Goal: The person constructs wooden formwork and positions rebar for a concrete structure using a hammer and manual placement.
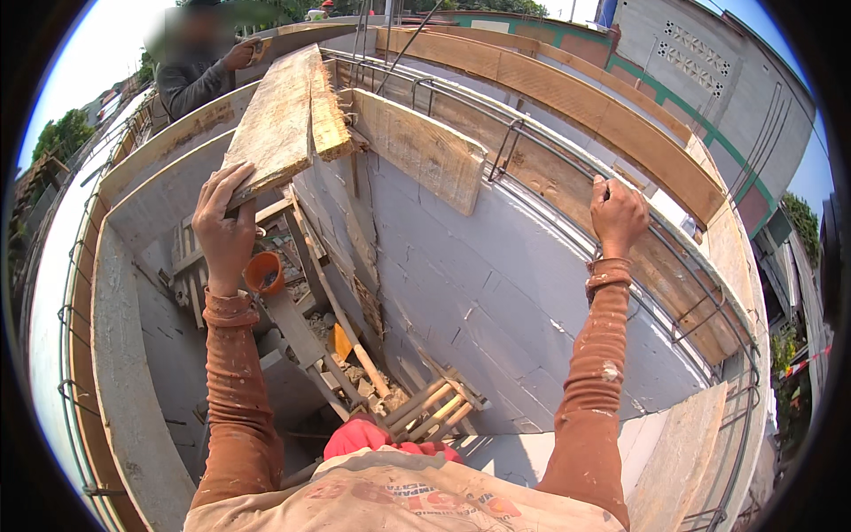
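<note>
My left hand point(223, 222) grips the near end of a wide, rough wooden plank point(275, 111), its fingers laid over the top face. The plank slopes away from me, and its right edge is split and splintered. Out to the right, my right hand point(619, 215) is closed in a fist at the steel rebar point(541, 133) that runs along the wall top; its fingers appear wrapped round the bar. A shorter board point(417, 146) lies against the inner wall, between my two hands. At the plank's far end, a co-worker's hand point(239, 55) holds a hand saw point(306, 37).
Pale block walls point(479, 275) enclose the deep space below me. Down there are an orange bucket point(264, 272), rubble and a wooden ladder-like frame point(434, 408). Formwork boards point(567, 84) and tied rebar edge the wall tops. The co-worker point(191, 84) stands at the far left.
</note>
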A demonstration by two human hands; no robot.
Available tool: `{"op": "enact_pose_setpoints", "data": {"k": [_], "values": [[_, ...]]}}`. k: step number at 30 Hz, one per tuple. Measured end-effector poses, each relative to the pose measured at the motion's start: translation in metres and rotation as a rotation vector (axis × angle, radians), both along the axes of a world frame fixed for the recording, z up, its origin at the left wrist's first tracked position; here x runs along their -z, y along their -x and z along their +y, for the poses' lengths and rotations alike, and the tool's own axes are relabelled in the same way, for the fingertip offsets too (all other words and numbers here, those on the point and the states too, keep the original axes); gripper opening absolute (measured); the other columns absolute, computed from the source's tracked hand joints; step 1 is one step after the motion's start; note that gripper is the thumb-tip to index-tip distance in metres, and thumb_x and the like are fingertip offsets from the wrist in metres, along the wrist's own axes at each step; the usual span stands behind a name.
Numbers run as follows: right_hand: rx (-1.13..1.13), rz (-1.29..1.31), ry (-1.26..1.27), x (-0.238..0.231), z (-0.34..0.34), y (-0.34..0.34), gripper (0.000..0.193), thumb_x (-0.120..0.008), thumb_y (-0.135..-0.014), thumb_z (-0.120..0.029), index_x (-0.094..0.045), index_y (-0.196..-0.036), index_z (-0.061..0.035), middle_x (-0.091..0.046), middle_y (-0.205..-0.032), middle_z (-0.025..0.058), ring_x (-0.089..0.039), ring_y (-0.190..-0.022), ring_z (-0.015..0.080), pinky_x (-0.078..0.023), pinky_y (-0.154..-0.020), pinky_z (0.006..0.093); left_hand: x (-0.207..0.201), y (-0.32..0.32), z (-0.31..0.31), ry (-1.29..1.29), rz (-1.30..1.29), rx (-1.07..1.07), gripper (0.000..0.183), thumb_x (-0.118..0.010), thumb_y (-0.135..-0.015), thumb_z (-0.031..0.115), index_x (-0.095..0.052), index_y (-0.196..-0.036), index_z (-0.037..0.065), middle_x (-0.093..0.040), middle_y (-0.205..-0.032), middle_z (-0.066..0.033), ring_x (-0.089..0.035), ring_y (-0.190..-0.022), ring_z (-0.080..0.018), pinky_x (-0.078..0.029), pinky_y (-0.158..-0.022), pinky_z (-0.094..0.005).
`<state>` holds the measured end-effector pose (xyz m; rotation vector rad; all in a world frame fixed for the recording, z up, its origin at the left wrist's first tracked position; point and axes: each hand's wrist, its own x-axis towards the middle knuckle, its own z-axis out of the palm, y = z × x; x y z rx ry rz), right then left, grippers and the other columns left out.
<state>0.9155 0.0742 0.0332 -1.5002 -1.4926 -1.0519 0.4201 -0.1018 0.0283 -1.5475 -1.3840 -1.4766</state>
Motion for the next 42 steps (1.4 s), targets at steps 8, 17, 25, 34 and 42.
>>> {"op": "enact_pose_setpoints", "data": {"k": [8,17,25,34,42], "values": [[-0.092,0.048,-0.057,0.003,0.002,-0.005,0.034,-0.064,-0.087,-0.037,-0.066,-0.066,-0.0111,-0.064,-0.063,0.0085,-0.062,-0.066,0.0272,-0.050,-0.076,0.0397,0.008,0.005,0.006,0.016,-0.018,-0.019,0.032,-0.064,-0.084,-0.005,-0.069,-0.115,0.005,-0.068,-0.115,-0.0125,-0.063,-0.111,-0.0270,-0.048,-0.096,-0.0366],[-0.143,0.067,-0.101,0.003,0.004,-0.006,0.033,-0.064,-0.085,-0.036,-0.065,-0.064,-0.0112,-0.061,-0.059,0.0075,-0.062,-0.064,0.0267,-0.050,-0.074,0.0414,0.013,0.017,0.005,0.060,0.027,-0.026,0.036,-0.062,-0.085,-0.007,-0.067,-0.119,0.005,-0.067,-0.119,-0.0125,-0.062,-0.112,-0.0256,-0.047,-0.097,-0.0355],[-0.133,0.073,-0.075,0.004,0.005,-0.006,0.032,-0.065,-0.085,-0.035,-0.066,-0.064,-0.0116,-0.062,-0.061,0.0080,-0.061,-0.064,0.0269,-0.050,-0.072,0.0419,0.014,0.016,0.005,0.045,-0.029,0.000,0.036,-0.062,-0.086,-0.006,-0.067,-0.120,0.005,-0.066,-0.119,-0.0124,-0.062,-0.112,-0.0257,-0.046,-0.097,-0.0357],[-0.135,0.071,-0.089,0.003,0.003,-0.005,0.032,-0.065,-0.084,-0.036,-0.065,-0.064,-0.0114,-0.062,-0.061,0.0086,-0.062,-0.065,0.0274,-0.050,-0.073,0.0416,0.014,0.016,0.003,0.057,0.008,-0.017,0.034,-0.062,-0.086,-0.005,-0.067,-0.118,0.004,-0.067,-0.119,-0.0121,-0.061,-0.114,-0.0264,-0.046,-0.098,-0.0367],[-0.146,0.069,-0.083,0.002,0.004,-0.005,0.034,-0.065,-0.085,-0.035,-0.064,-0.062,-0.0108,-0.061,-0.059,0.0088,-0.061,-0.063,0.0272,-0.050,-0.073,0.0408,0.014,0.017,0.004,0.040,-0.010,-0.009,0.034,-0.062,-0.086,-0.005,-0.067,-0.119,0.004,-0.067,-0.119,-0.0119,-0.062,-0.114,-0.0260,-0.047,-0.097,-0.0357]]}}
